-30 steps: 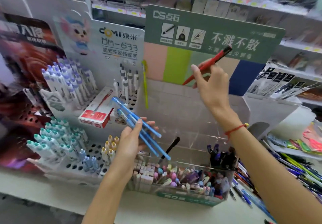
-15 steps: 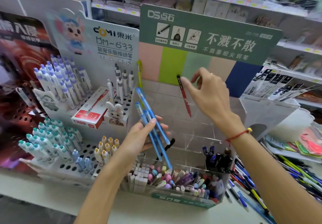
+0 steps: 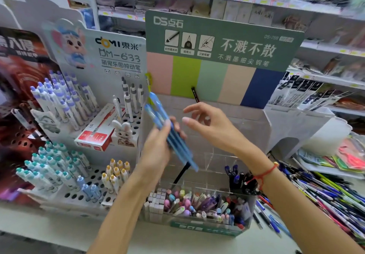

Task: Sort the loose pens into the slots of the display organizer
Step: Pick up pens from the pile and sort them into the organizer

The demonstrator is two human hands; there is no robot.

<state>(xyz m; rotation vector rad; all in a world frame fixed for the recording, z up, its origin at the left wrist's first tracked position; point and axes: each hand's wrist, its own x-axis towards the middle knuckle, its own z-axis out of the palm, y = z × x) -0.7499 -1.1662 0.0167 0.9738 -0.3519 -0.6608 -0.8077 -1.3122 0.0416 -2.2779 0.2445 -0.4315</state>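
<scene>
Left grip [image 3: 158, 151] clamps my bundle of blue pens [image 3: 169, 133], fanned for picking; right grip [image 3: 209, 127], spread and empty, reaches toward them, I judge. One dark pen [image 3: 194, 93] stands in the organizer [image 3: 246, 119] behind.

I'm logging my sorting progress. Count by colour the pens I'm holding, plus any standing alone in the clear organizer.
Blue pens, gripped in the left hand: 3, though motion blur makes this less certain
Red pen, dark cap, standing in the back row: 1
Black pen, leaning in a lower slot: 1
Total: 5
The right hand holds nothing.
</scene>
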